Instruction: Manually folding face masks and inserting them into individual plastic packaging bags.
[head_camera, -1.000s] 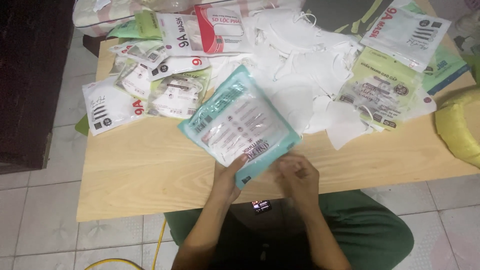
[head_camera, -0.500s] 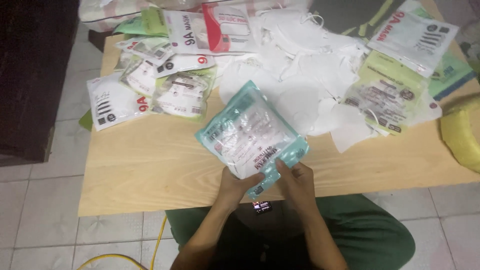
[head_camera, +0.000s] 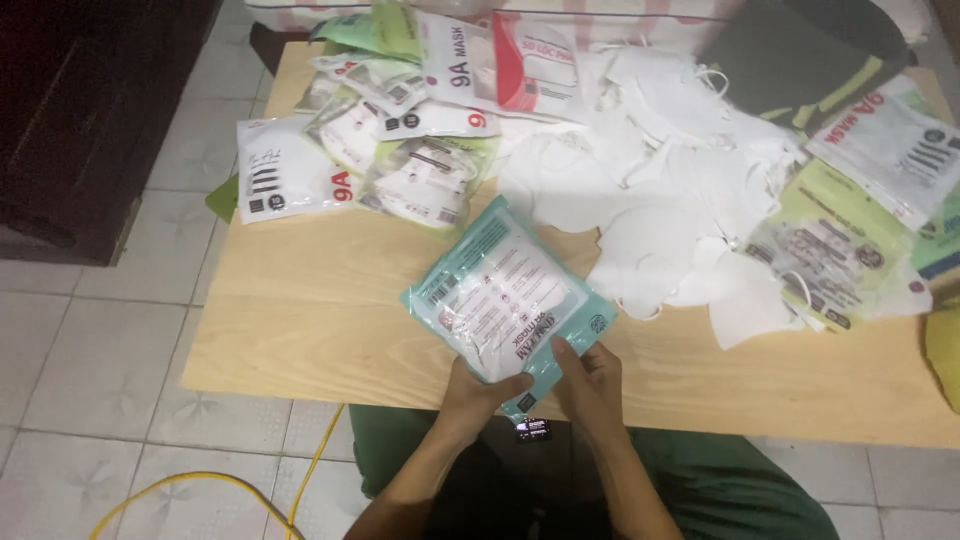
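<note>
Left hand (head_camera: 478, 392) and right hand (head_camera: 590, 385) both clamp the near edge of a teal mask packet (head_camera: 505, 298), held over the wooden table (head_camera: 310, 310) w/ loose white masks (head_camera: 650, 190) piled beyond.

- Left hand (head_camera: 478, 392) grips the near edge of the pouch (head_camera: 505, 300), thumb on top, fingers curled beneath.
- Right hand (head_camera: 590, 382) pinches the same edge just beside it, fingers bent.
- Both forearms rise from below the pouch, converging.
</note>
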